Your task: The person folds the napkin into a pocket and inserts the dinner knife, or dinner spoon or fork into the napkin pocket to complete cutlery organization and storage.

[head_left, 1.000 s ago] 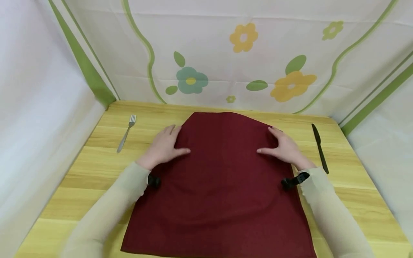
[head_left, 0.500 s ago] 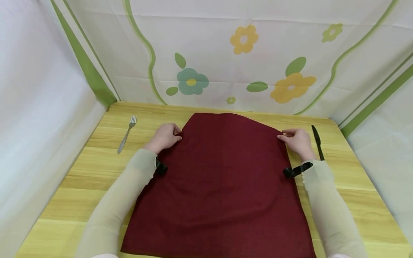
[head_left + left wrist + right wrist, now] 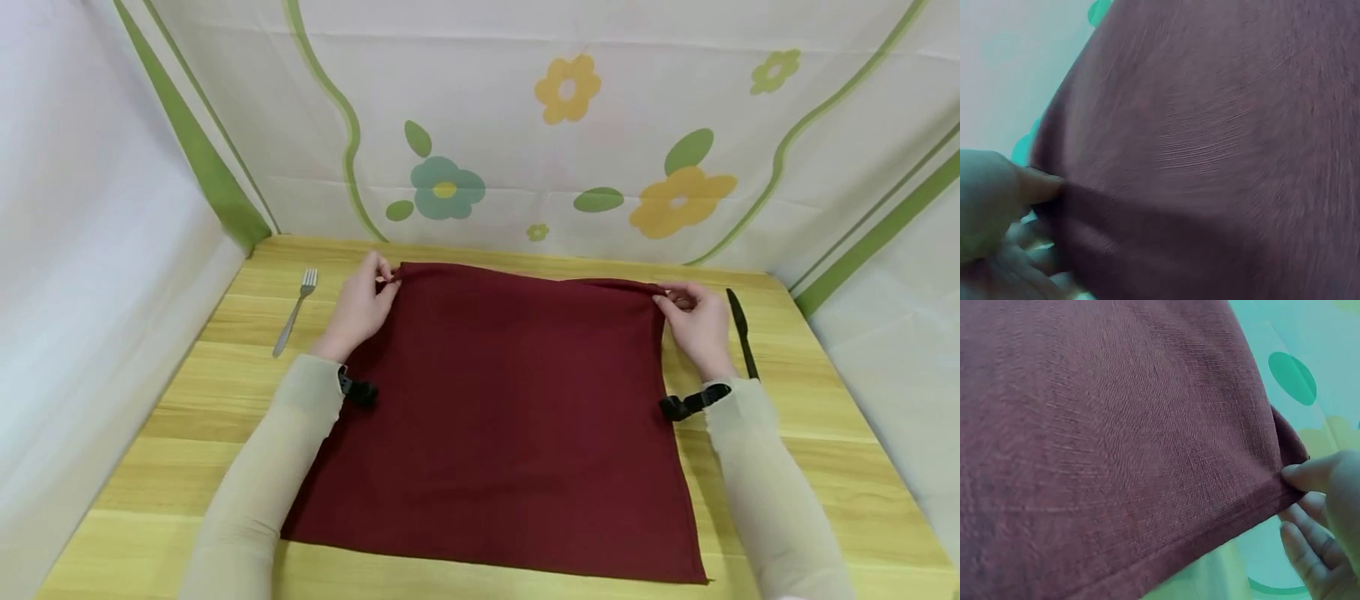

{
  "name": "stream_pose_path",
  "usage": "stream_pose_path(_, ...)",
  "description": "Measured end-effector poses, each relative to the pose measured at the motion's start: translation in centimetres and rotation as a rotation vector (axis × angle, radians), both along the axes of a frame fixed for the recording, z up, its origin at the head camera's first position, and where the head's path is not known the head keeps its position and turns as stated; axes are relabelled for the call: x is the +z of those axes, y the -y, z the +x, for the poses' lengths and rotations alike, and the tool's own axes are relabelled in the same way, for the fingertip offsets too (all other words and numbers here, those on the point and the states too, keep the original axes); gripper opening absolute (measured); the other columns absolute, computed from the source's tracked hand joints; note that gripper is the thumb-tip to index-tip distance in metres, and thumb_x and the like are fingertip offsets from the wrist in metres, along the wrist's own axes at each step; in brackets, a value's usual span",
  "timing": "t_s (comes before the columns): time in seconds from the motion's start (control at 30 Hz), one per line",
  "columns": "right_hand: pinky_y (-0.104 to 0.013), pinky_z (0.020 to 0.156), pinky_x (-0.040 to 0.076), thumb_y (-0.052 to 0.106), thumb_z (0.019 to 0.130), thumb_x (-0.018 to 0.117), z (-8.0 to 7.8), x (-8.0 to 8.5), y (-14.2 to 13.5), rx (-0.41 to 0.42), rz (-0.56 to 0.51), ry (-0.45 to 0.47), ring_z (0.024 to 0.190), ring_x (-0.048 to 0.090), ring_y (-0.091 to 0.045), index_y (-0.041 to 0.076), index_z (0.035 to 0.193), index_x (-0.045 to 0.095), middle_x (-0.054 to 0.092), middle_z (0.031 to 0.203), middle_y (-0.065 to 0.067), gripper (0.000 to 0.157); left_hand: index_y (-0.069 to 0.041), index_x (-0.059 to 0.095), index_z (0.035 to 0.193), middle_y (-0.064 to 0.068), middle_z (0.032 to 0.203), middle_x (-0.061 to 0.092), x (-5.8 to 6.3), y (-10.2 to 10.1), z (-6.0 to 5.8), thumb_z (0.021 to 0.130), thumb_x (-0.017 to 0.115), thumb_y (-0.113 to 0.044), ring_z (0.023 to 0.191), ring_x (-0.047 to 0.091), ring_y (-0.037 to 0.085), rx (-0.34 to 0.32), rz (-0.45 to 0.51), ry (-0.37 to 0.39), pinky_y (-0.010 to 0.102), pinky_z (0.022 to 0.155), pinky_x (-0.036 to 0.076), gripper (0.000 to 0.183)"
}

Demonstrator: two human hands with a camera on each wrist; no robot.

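A dark red cloth napkin spreads over the middle of the wooden table, its far edge raised between my two hands. My left hand pinches its far left corner between thumb and fingers. At the far right corner, my right hand pinches the hem the same way. In the left wrist view the thumb of my left hand presses on the cloth. The right wrist view shows my right hand gripping the hemmed corner of the cloth, with a small fold beyond the thumb.
A metal fork lies on the table to the left of my left hand. A black knife lies just right of my right hand, partly hidden by the sleeve. A white curtain with flowers stands behind the table.
Both hands went from lying spread on the cloth to pinching its far corners. The left hand has moved outward and away; the far edge is straighter, and the near edge has slid away from me.
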State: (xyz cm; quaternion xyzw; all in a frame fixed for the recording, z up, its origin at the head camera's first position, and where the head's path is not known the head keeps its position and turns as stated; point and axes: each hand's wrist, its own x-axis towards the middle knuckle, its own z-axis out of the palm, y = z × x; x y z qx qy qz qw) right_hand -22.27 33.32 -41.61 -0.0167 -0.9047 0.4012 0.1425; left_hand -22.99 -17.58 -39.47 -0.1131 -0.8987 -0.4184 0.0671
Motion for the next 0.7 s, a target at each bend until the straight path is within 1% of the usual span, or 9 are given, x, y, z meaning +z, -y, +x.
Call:
stream_pose_path(0.07,-0.019,0.065,0.051,0.026,0.097,0.072,0.2,0.1,-0.3,0.027,-0.001,0.038,0.08,0.065,-0.013,0.004,0.123,0.072,0.069,0.098,-0.015,0.034,-0.002,0.046,0.103,0.023,0.116,0.059,0.2,0.5,0.1,0.102,0.064,-0.013,0.096,0.058,0.039,-0.009,-0.037,0.077,0.047,0.079,0.045,0.021)
stream_pose_path(0.13,-0.023,0.063,0.053,0.031,0.097,0.073,0.3,0.1,-0.8,0.046,-0.004,0.137,0.077,0.068,-0.017,0.002,0.126,0.07,0.071,0.096,-0.015,0.041,-0.002,0.05,0.112,0.021,0.112,0.057,0.3,1.0,0.1,0.104,0.061,-0.023,0.091,0.056,0.037,-0.015,-0.077,0.189,0.047,0.078,0.046,0.026)
stream_pose_path(0.2,-0.028,0.063,0.055,0.041,0.097,0.07,0.3,0.0,-1.3,0.062,-0.012,0.243,0.077,0.07,-0.022,0.0,0.128,0.068,0.072,0.096,-0.016,0.051,0.0,0.052,0.123,0.022,0.114,0.058,0.5,1.3,-0.1,0.107,0.056,-0.029,0.099,0.058,0.037,-0.011,-0.103,0.28,0.049,0.083,0.048,0.034)
stream_pose_path(0.23,-0.029,0.063,0.055,0.046,0.097,0.068,0.2,0.0,-1.5,0.06,-0.019,0.286,0.078,0.07,-0.023,-0.001,0.128,0.067,0.073,0.096,-0.016,0.057,0.0,0.053,0.129,0.022,0.119,0.059,0.5,1.3,-0.2,0.108,0.052,-0.031,0.103,0.059,0.036,-0.008,-0.112,0.309,0.049,0.086,0.049,0.038)
stream_pose_path(0.3,-0.029,0.067,0.055,0.056,0.096,0.063,0.0,-0.1,-1.7,0.034,-0.045,0.342,0.081,0.071,-0.023,-0.001,0.128,0.067,0.074,0.098,-0.016,0.066,-0.001,0.052,0.138,0.023,0.125,0.06,0.5,1.2,-0.6,0.109,0.047,-0.031,0.107,0.06,0.037,-0.013,-0.136,0.357,0.051,0.089,0.05,0.042)
stream_pose_path(0.4,-0.027,0.068,0.053,0.062,0.095,0.061,-0.6,-0.2,-1.5,-0.001,-0.049,0.35,0.085,0.071,-0.024,0.0,0.127,0.068,0.074,0.103,-0.017,0.071,-0.001,0.053,0.143,0.023,0.134,0.058,0.2,0.6,-1.1,0.109,0.046,-0.03,0.114,0.059,0.037,-0.057,-0.201,0.387,0.051,0.094,0.048,0.045)
stream_pose_path(0.5,-0.026,0.069,0.052,0.06,0.095,0.062,-1.2,-0.2,-0.9,-0.007,-0.025,0.341,0.091,0.07,-0.028,0.0,0.13,0.068,0.07,0.113,-0.019,0.069,0.001,0.056,0.141,0.023,0.137,0.057,-0.1,-0.3,-1.2,0.108,0.048,-0.035,0.118,0.058,0.037,-0.119,-0.257,0.395,0.05,0.097,0.047,0.05)
stream_pose_path(0.6,-0.03,0.074,0.051,0.054,0.096,0.065,-1.5,-0.1,-0.1,0.002,0.021,0.335,0.101,0.064,-0.033,-0.001,0.131,0.067,0.066,0.122,-0.023,0.065,0.001,0.063,0.132,0.019,0.132,0.062,-0.5,-1.3,-1.0,0.104,0.055,-0.038,0.115,0.059,0.034,-0.154,-0.274,0.393,0.048,0.096,0.048,0.048)
stream_pose_path(0.7,-0.036,0.08,0.049,0.044,0.097,0.068,-1.8,-0.1,0.6,0.0,0.04,0.326,0.107,0.059,-0.036,-0.003,0.131,0.067,0.064,0.125,-0.025,0.057,-0.001,0.069,0.118,0.014,0.12,0.067,-0.8,-2.3,-0.6,0.099,0.066,-0.033,0.107,0.062,0.031,-0.172,-0.289,0.378,0.045,0.092,0.05,0.037)
